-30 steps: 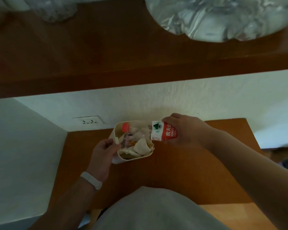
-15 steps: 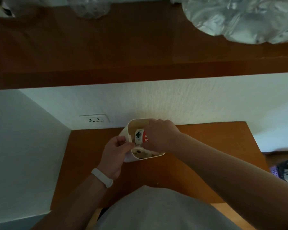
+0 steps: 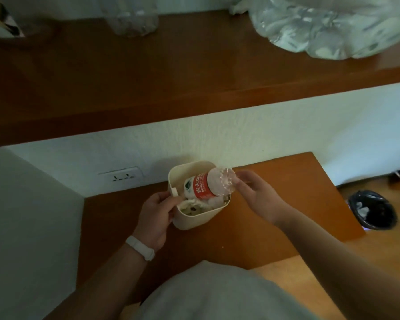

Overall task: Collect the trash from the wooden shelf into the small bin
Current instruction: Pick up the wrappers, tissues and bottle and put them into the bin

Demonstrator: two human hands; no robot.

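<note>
A small cream bin [image 3: 194, 218] stands on a low wooden table [image 3: 275, 227] against the white wall. A clear plastic bottle with a red label [image 3: 208, 184] lies tilted inside it, its base sticking out over the right rim, on top of crumpled paper trash [image 3: 194, 205]. My left hand [image 3: 158, 212] grips the bin's left rim. My right hand [image 3: 256, 195] hovers just right of the bottle's base, fingers apart, holding nothing. Above runs the wooden shelf [image 3: 171, 72].
On the shelf sit a large crumpled clear plastic bag [image 3: 328, 24] at the right, a clear bottle base [image 3: 132, 17] at the back and a partly seen item [image 3: 0, 26] at far left. A wall socket [image 3: 120, 176] is left of the bin. A black-lined floor bin [image 3: 372, 210] stands right of the table.
My right hand pushed the red-labelled bottle into the bin, let it go and drew back to the right. My left hand kept hold of the bin's rim.
</note>
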